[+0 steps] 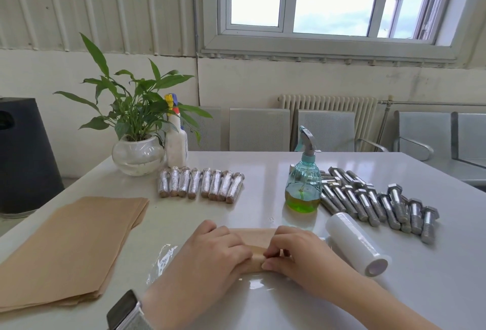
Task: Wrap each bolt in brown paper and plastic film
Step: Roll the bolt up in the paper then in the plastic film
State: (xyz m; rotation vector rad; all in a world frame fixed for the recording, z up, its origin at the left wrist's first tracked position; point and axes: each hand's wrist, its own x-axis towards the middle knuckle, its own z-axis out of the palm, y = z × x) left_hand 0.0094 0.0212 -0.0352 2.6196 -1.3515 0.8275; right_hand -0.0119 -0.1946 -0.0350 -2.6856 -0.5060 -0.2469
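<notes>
I see both hands low at the near edge of the tabletop (263, 166), working one sheet of brown paper (253, 235) that is partly rolled between them. My left hand (210, 250) lies over the left part of the roll, fingers curled down on it; that grip is closed round the paper. My right hand (297, 253) meets it from the other side, fingertips pinching the paper's fold where the two hands come together. I take it a bolt is inside the roll, but the hands and paper hide it and I cannot tell. The flat end of the sheet shows beyond the knuckles. Under and in front of the hands lies a loose sheet of film (164, 258), crinkled and shiny on the tabletop.

Just right of my right hand lies the film roll (355, 245), on its side, its open core toward me. Beyond it, on the right, bare bolts (368, 198) lie in a loose heap, some across others. A green spray bottle (303, 185) stands just left of the heap, touching or nearly touching the nearest bolts.

At the far middle, eight wrapped bolts (201, 183) lie side by side in a row. Behind them stands a white spray bottle (176, 145), beside a plant (136, 108) in a glass bowl. On the left a stack of paper sheets (71, 248) lies flat. A watch (123, 308) shows on my left wrist.
</notes>
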